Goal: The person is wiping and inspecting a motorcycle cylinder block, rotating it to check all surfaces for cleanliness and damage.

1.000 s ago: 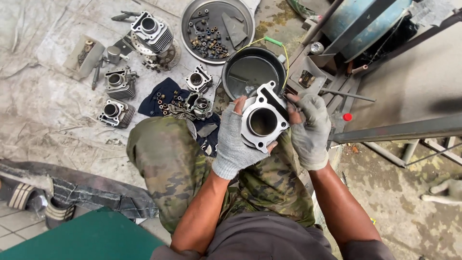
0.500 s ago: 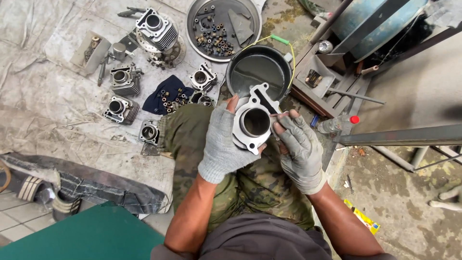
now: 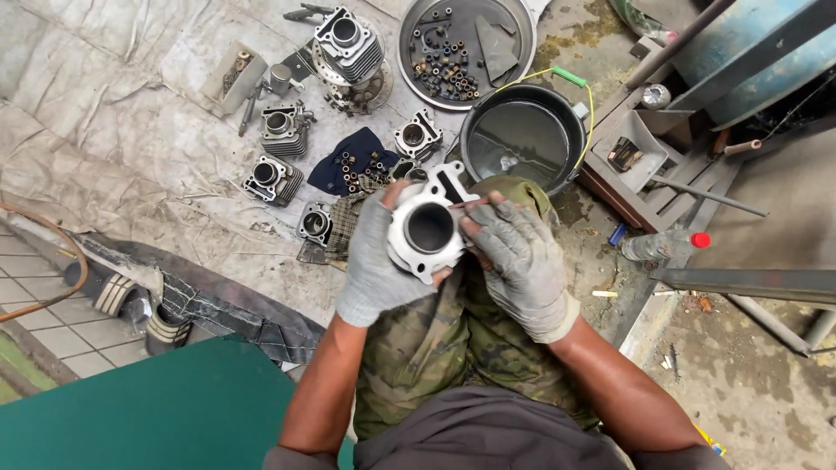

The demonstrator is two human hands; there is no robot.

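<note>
A silvery engine cylinder block (image 3: 428, 228) with a round bore is held over my camouflage-clad knee. My left hand (image 3: 374, 261), in a grey glove, grips its left side. My right hand (image 3: 520, 261), also gloved, presses on the block's right edge and pinches a thin stick-like tool (image 3: 470, 203) against the top face. Both forearms are bare below the gloves.
Several more cylinder blocks (image 3: 274, 178) lie on a dirty tarp (image 3: 131, 130) ahead. A dark pot (image 3: 522, 139) and a round tray of small parts (image 3: 461, 43) stand beyond. A plastic bottle with a red cap (image 3: 662, 245) and metal bars (image 3: 749, 283) are right. A green surface (image 3: 148, 418) is near left.
The view has shifted, so the block and hands sit lower and more central. My right fingers have slid along the block's right edge; the left hand keeps its grip.
</note>
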